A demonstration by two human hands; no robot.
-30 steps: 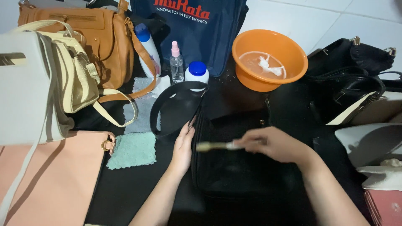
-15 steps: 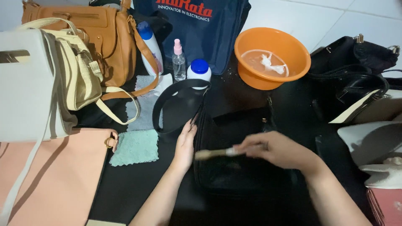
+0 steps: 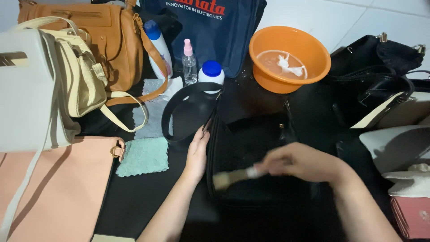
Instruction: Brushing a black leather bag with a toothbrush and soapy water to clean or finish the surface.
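Since the earlier frame the brush (image 3: 233,178) has slid leftward across the black bag (image 3: 255,157), its blurred bristles probably touching the front. The right hand (image 3: 298,162) pinches its handle; the left hand (image 3: 197,152) lies flat, fingers together, against the bag's left edge. A green cloth (image 3: 143,157) lies left of that hand, an orange bowl (image 3: 268,76) beyond the right

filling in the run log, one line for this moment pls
left hand: flat on black bag edge | right hand: holds brush over bag | nearby: green cloth, orange bowl
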